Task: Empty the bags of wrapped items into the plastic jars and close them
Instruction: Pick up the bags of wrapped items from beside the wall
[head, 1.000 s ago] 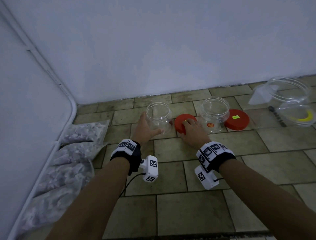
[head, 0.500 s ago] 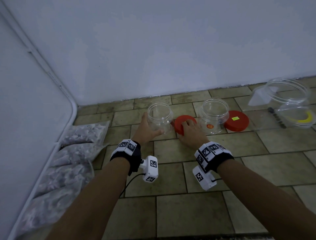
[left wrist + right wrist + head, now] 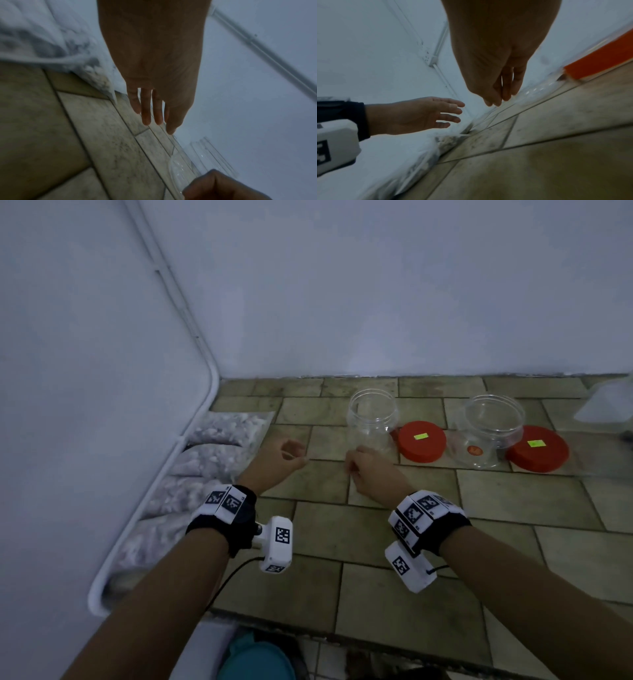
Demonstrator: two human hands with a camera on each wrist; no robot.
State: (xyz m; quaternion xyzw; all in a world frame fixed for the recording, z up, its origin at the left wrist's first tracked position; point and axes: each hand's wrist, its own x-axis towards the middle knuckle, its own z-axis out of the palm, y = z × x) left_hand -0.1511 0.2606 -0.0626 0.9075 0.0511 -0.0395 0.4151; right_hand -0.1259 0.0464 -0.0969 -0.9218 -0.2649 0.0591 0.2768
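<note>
Two clear lidless plastic jars stand on the tiled floor, the left jar (image 3: 372,419) and the right jar (image 3: 488,429). A red lid (image 3: 422,441) lies flat between them, and a second red lid (image 3: 537,448) lies right of the right jar. Several bags of white wrapped items (image 3: 219,440) lie in a row along the left wall. My left hand (image 3: 279,455) hovers between the bags and the left jar, fingers relaxed and holding nothing (image 3: 154,115). My right hand (image 3: 366,465) hangs just in front of the left jar, loosely curled and empty (image 3: 498,94).
A white panel (image 3: 102,405) with a rounded rim borders the bags on the left, and a white wall runs behind the jars. A large clear container (image 3: 609,405) sits at the far right edge. A teal object (image 3: 253,659) lies below the floor's near edge.
My left hand has let go of the left jar and drawn back to the left. My right hand has released the red lid, which now lies flat, and moved left. The view has swung left.
</note>
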